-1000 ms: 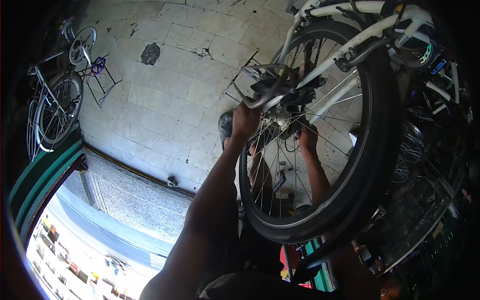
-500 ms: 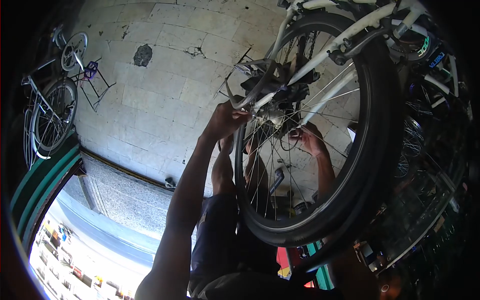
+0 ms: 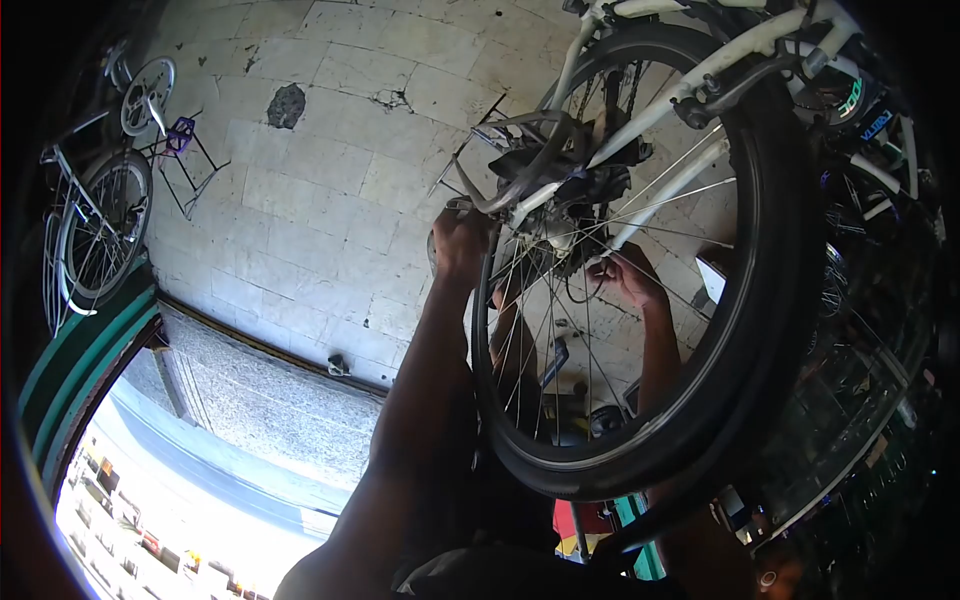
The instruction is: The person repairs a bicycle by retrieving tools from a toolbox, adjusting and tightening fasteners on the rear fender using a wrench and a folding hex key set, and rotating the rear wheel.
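A bicycle wheel with a black tyre (image 3: 783,250) and thin spokes stands in a white bicycle frame (image 3: 655,115). Left of the wheel hub (image 3: 558,238), my left hand (image 3: 462,240) is closed, its fingers curled beside the wheel rim and just below a curved grey tube. A small bit of metal shows at its top, but what it holds is hidden. My right hand (image 3: 632,277) is on the hub's other side, fingers bent together at the lower end of a white frame tube. A thin black cable (image 3: 572,290) loops beside those fingers; whatever they pinch is too small to make out.
Another bicycle (image 3: 105,215) and a purple pedal (image 3: 180,135) are at the far left on the tiled floor (image 3: 330,160). More bicycle parts (image 3: 875,150) crowd the right side. A doorway sill (image 3: 260,385) opens onto a bright street at lower left.
My left hand has turned and shifted slightly down from the axle end, its forearm swinging right. The wheel and frame appear slightly further right; my right hand stays near the hub.
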`<action>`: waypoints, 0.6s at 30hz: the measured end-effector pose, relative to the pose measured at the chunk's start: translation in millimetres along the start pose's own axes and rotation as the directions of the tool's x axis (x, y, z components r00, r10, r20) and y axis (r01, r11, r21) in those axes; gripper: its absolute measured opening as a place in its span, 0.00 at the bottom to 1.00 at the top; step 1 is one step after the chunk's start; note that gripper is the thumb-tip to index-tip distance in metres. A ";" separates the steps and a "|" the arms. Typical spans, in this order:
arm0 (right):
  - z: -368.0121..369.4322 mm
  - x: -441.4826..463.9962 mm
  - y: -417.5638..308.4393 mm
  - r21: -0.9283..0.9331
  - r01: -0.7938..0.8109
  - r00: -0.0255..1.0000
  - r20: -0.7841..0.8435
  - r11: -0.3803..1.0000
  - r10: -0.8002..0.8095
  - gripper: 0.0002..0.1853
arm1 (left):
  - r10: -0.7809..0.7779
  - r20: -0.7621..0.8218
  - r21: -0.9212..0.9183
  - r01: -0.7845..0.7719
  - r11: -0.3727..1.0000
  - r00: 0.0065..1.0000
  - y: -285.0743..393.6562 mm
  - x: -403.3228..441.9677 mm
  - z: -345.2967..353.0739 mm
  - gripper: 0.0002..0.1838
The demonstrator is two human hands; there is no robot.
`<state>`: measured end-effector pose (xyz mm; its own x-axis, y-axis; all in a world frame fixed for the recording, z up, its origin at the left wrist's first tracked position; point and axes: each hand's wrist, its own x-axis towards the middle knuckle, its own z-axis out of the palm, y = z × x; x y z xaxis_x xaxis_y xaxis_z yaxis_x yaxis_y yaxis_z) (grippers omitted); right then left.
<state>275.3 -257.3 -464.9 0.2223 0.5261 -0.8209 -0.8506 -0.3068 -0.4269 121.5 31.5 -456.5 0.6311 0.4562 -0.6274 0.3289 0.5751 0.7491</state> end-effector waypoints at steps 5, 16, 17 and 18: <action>27.5 -10.4 1.8 -0.288 0.108 0.945 -0.266 0.952 -0.188 0.09 | -0.158 -0.112 -0.361 0.108 0.926 0.981 -11.1 -9.6 6.8 0.11; 21.0 -11.9 7.4 -0.361 0.240 0.922 -0.206 0.901 -0.329 0.07 | -0.011 0.078 -0.296 0.034 0.955 0.997 -6.5 -6.8 -6.2 0.05; 20.0 -9.8 7.9 -0.385 0.256 0.928 -0.160 0.887 -0.337 0.06 | -0.011 0.075 -0.294 0.033 0.955 0.997 -5.9 -7.1 -5.8 0.05; 19.5 -7.8 9.3 -0.382 0.255 0.929 -0.159 0.888 -0.335 0.06 | -0.033 0.052 -0.324 0.048 0.945 0.998 -5.7 -8.1 -4.8 0.04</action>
<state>256.3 -248.9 -455.0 0.5667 0.4652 -0.6800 -0.5173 -0.4415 -0.7332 111.1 27.8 -456.6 0.6558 0.4010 -0.6396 0.1134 0.7853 0.6087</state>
